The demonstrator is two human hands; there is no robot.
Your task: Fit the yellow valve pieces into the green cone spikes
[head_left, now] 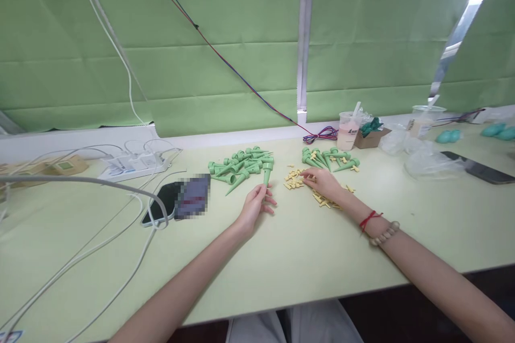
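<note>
My left hand (256,204) is closed on a green plastic spike (267,172), which it holds upright with the wide capped end on top. Just behind it lies a heap of similar green spikes (241,163). My right hand (324,182) reaches down to a scatter of small yellow plastic pieces (293,178), its fingertips bent together among them; whether a piece is between them I cannot make out. More yellow pieces (322,201) lie under and beside that hand. Beyond it sits a second group of green spikes (328,158), several with yellow pieces on them.
Two phones (164,203) lie at left near loose white cables (137,257) and a power strip (132,163). At the back right stand a drink cup (347,131), a small cardboard box (372,138) and another cup (422,120). A dark phone (483,169) lies far right.
</note>
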